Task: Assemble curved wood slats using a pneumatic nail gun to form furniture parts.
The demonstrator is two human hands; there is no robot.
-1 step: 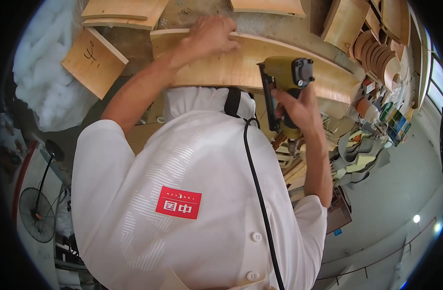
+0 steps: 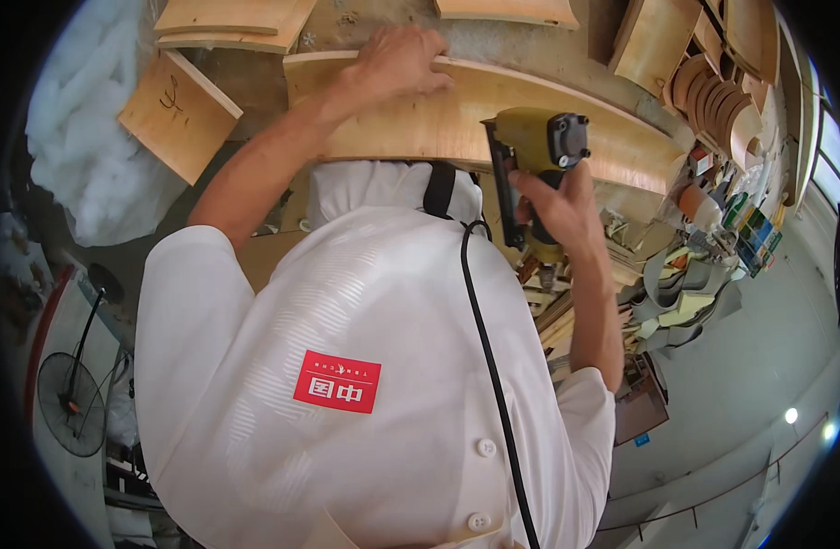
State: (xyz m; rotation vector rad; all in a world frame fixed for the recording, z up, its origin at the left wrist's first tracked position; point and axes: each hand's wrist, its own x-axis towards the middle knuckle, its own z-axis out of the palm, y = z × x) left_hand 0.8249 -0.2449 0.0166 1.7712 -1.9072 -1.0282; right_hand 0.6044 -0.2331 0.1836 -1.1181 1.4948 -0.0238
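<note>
Workshop counter [image 2: 493, 37] | our left hand [image 2: 397, 64] presses flat, fingers spread, on curved plywood panel [image 2: 438, 119] | right hand [image 2: 557, 206] fingers wrapped around yellow nail gun [image 2: 530, 151] at panel's near edge.

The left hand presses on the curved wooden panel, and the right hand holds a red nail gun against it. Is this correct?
Not quite. The nail gun is yellow-olive with a dark cap, not red, as the head view shows. The rest holds: left hand presses on the curved wooden panel, right hand holds the gun against it.
</note>
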